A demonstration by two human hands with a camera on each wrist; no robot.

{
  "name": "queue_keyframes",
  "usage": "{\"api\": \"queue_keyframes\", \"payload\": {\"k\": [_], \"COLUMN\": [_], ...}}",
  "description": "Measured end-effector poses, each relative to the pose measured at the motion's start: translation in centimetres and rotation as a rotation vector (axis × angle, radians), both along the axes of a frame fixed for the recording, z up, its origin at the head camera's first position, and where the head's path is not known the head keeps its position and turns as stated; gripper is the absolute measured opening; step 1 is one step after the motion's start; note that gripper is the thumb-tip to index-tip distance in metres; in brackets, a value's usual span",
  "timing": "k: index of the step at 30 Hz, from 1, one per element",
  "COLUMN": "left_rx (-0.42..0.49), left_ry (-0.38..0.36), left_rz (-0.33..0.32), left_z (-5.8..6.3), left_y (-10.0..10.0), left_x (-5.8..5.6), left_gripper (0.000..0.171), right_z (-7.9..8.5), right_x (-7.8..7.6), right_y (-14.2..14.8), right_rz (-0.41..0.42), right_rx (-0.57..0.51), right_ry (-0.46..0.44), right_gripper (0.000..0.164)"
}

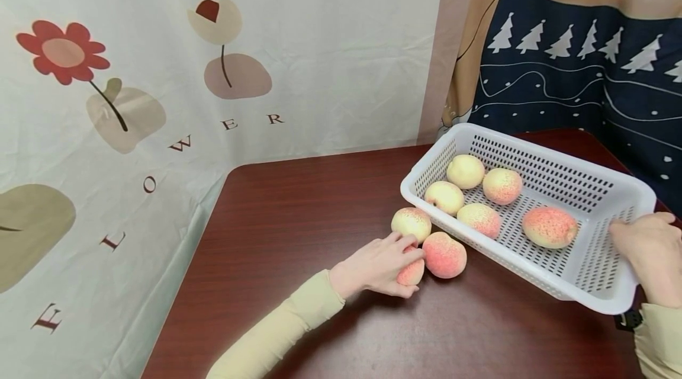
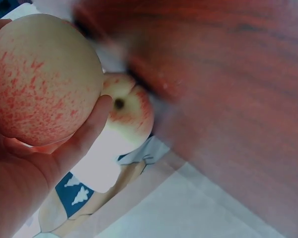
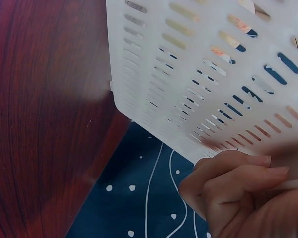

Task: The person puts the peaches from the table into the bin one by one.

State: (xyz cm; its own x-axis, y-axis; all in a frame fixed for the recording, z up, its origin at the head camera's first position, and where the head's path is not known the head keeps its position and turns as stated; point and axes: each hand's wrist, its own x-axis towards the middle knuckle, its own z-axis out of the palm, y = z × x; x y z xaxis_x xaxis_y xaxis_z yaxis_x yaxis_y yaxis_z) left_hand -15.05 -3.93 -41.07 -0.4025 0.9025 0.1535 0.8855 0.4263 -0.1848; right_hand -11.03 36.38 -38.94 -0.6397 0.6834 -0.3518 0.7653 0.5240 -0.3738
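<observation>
My left hand (image 1: pixel 380 266) grips a pink-and-cream peach (image 1: pixel 411 269), with fingers over its top and the thumb at its near side. In the left wrist view the speckled peach (image 2: pixel 44 84) lies between thumb and fingers. Close by on the table are a redder peach (image 1: pixel 444 256) and a paler yellow peach (image 1: pixel 411 224). My right hand (image 1: pixel 650 249) grips the right end rim of a white slotted plastic basket (image 1: pixel 533 269), whose slotted outer surface shows in the right wrist view. Several peaches sit inside, among them a large red-speckled one (image 1: pixel 550 227) nearest that hand.
The dark red-brown wooden table (image 1: pixel 277 219) extends left and in front of the basket. A pale curtain with flower prints (image 1: pixel 330 59) hangs behind it. A navy cloth with white trees (image 1: pixel 554 83) hangs behind the basket at the right.
</observation>
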Motion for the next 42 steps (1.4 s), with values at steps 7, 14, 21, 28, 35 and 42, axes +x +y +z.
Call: {"api": "queue_keyframes", "payload": {"k": [7,14,21,28,35,42], "left_rx": [0.026,0.116,0.162,0.184,0.231,0.119], "left_ry": [0.003,0.006,0.026,0.075,0.1,0.044], "left_rz": [0.006,-0.017,-0.045,-0.069,-0.137,-0.12], "left_z": [1.9,3.7,5.4,6.9,8.2,9.5], "left_y": [0.4,1.5,4.0,6.9,9.2,11.8], "left_x": [-0.4,-1.2,-1.4,-1.3,-1.5,-1.3], "left_gripper": [0.054,0.051,0.044,0.051,0.049,0.053], "right_z": [0.4,0.6,0.4,0.4,0.5,0.4], "right_x": [0.0,0.2,0.1,0.1,0.2,-0.1], "right_y": [-0.3,-0.4,-0.2,-0.2,-0.4,0.0], "right_rz": [0.007,0.011,0.004,0.011,0.004,-0.015], "right_rx": [0.016,0.015,0.005,0.009,0.017,0.006], "right_ry": [-0.02,-0.015,0.002,-0.011,-0.004,-0.023], "right_gripper": [0.075,0.074,0.073,0.075,0.073,0.072]}}
